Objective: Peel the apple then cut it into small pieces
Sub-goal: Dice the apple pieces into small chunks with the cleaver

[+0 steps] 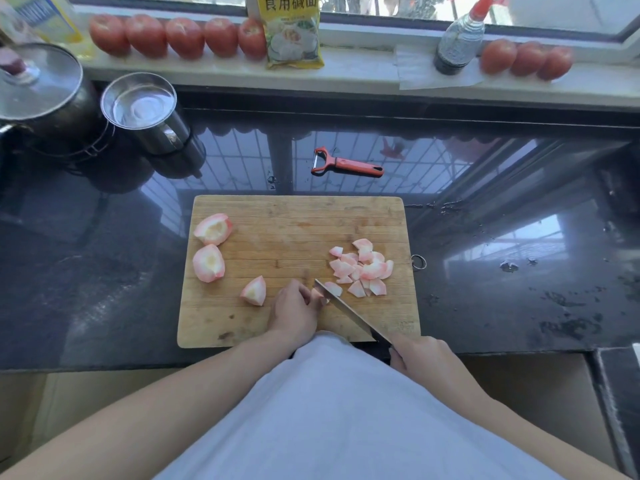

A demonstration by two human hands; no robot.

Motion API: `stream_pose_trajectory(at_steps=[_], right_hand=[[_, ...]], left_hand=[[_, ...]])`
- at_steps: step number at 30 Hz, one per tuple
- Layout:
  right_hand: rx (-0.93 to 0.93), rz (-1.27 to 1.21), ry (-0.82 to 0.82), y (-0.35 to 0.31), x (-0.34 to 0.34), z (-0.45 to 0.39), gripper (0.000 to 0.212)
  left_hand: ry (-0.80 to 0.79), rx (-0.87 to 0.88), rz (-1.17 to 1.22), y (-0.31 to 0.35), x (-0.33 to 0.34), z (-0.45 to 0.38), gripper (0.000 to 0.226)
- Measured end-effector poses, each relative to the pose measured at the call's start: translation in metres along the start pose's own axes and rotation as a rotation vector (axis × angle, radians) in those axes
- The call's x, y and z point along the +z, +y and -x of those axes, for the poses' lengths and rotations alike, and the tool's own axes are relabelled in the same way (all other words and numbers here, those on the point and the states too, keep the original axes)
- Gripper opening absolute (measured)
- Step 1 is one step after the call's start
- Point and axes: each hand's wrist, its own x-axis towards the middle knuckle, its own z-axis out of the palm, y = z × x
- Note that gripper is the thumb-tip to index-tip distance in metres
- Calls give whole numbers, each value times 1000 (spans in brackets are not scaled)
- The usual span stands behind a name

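On the wooden cutting board (298,220) lie peeled apple parts: two large chunks (209,249) at the left and a wedge (254,291) near the middle. A pile of small cut pieces (362,268) sits at the right. My left hand (294,311) holds a small apple piece (317,296) down on the board with curled fingers. My right hand (420,356) grips the handle of a knife (346,308). Its blade runs up and left, the tip right beside my left fingers, on that piece.
A red peeler (346,164) lies on the dark countertop behind the board. A lidded pot (38,88) and a steel cup (145,109) stand at the back left. Tomatoes (176,36), a yellow packet (292,29) and a spray bottle (460,39) line the windowsill.
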Motion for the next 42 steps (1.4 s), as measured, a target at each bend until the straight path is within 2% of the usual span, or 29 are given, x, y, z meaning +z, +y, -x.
stream_pose_trajectory(at_steps=[5,8,13,16,17,19,22,29,34,42], right_hand=[[19,56,-34,-6,4,-14,19],[20,25,5,-17,11,-42,20],[-29,-132,132,-47,-3,-66,22],[-12,-253,122,-38,-8,-49,17],[-1,-273,116,-32,-9,-42,23],[19,-228,90,-21,-8,-29,30],[33,-116,50,-9,-2,-17,15],[-3,-20,24,-7,3,-15,21],[-83,-22,73,7,5,-3,23],[-17,79,-33,2,9,-17,20]], left_hand=[[-6,-9,-2,-1,0,-2,29],[-8,-8,-11,-1,1,-4,31],[-16,14,12,-2,-1,-2,34],[-24,25,8,-3,-2,0,33],[-27,22,4,-2,-3,2,31],[-28,20,-4,-1,-4,2,28],[-18,20,-1,-1,-3,1,27],[-29,8,-6,1,-4,3,28],[-45,-8,17,1,-3,1,25],[-44,-4,-9,0,-3,-2,27]])
